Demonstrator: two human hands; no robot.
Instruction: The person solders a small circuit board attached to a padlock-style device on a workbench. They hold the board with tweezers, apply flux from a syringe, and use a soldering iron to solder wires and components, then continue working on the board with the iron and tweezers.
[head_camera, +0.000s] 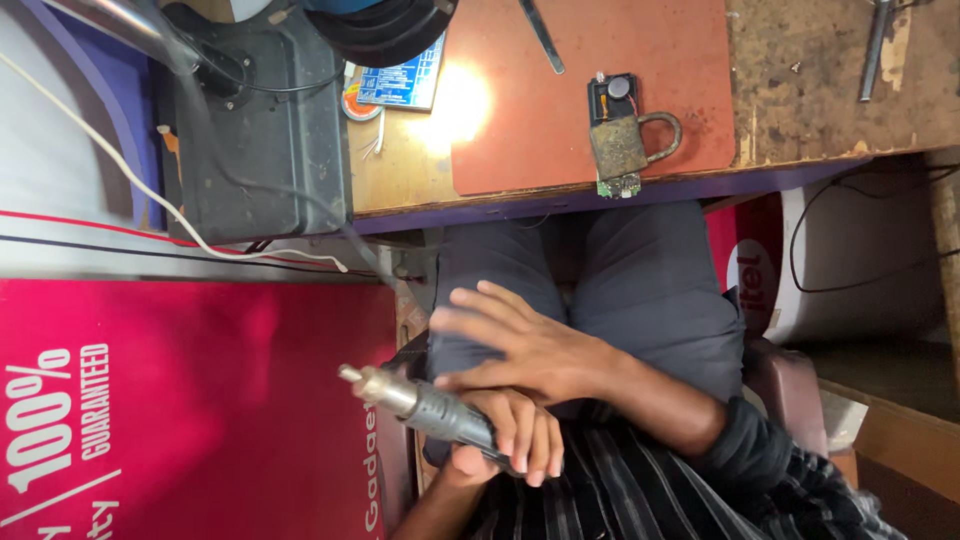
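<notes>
Hot-air nozzle tool (425, 405): gripped in left hand (510, 430), right hand (520, 345) spread over it; circuit board (617, 125) at 1 o'clock on worktop (800, 90) likely needs the nozzle raised to it.

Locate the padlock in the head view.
The padlock lies in the upper middle of the head view, on the reddish mat near the workbench's front edge, with a small circuit board touching its body, well away from both hands.
</notes>
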